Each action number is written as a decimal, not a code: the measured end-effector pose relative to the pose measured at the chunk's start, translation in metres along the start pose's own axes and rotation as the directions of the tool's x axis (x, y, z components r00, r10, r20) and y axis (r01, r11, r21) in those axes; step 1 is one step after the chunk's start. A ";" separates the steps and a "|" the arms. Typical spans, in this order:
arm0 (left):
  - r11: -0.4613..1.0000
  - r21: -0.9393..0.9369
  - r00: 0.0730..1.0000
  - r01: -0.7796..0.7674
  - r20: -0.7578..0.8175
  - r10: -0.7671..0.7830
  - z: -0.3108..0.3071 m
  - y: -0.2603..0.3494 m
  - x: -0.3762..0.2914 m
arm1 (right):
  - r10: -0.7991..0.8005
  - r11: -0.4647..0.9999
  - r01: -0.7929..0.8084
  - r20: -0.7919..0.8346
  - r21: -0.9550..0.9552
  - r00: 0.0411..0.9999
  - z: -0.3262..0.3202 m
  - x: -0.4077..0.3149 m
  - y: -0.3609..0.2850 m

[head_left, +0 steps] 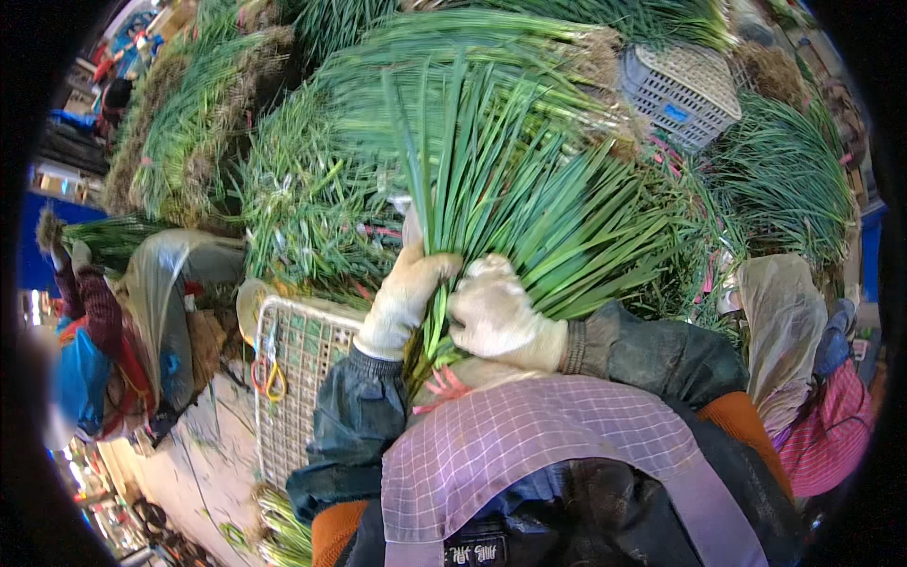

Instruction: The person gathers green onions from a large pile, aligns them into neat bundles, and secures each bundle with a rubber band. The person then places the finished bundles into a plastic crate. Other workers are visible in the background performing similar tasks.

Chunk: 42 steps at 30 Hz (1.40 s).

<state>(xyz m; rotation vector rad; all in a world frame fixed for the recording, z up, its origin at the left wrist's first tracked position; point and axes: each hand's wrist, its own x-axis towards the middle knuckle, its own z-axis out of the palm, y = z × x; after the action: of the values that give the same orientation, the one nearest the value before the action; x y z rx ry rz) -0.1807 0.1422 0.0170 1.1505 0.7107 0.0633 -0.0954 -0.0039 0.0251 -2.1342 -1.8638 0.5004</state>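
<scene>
My left hand (404, 298), in a whitish glove, closes around the stalks at the left edge of a fanned bunch of long green leafy stalks (510, 191). Right beside it, my right hand (499, 312), gloved too, is curled with its knuckles up against the lower part of the same bunch. The leaves spread upward and to the right. Below the hands, the lower stalks come down near pink ties (443, 390) at the top of my checked apron (538, 432).
Piled leafy stalks (312, 205) lie ahead. A grey plastic crate (680, 92) is at upper right; a mesh basket (283, 439) with scissors (276, 380) hanging on it is at left. One person (99, 312) sits at left, another (825, 439) at right. Bundled stalks (283, 521) lie at lower left.
</scene>
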 end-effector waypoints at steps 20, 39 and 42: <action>0.994 0.110 0.998 -0.006 0.070 -0.002 0.006 -0.009 0.011 | -0.246 0.969 0.245 -0.081 -0.023 0.966 -0.015 -0.014 0.023; 0.978 0.203 0.999 -0.052 0.025 0.048 0.008 -0.019 0.019 | 0.435 0.765 -0.283 -0.140 0.578 0.889 -0.024 -0.009 0.041; 0.987 0.159 0.998 0.000 0.062 -0.010 0.003 -0.018 0.019 | 0.672 0.682 -0.297 -0.411 0.668 0.616 -0.041 -0.025 0.123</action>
<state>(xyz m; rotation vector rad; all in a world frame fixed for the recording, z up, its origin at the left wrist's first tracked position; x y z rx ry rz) -0.1693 0.1393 -0.0073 1.2975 0.6721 -0.0345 0.0294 -0.0450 0.0134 -2.0232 -0.6023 0.2898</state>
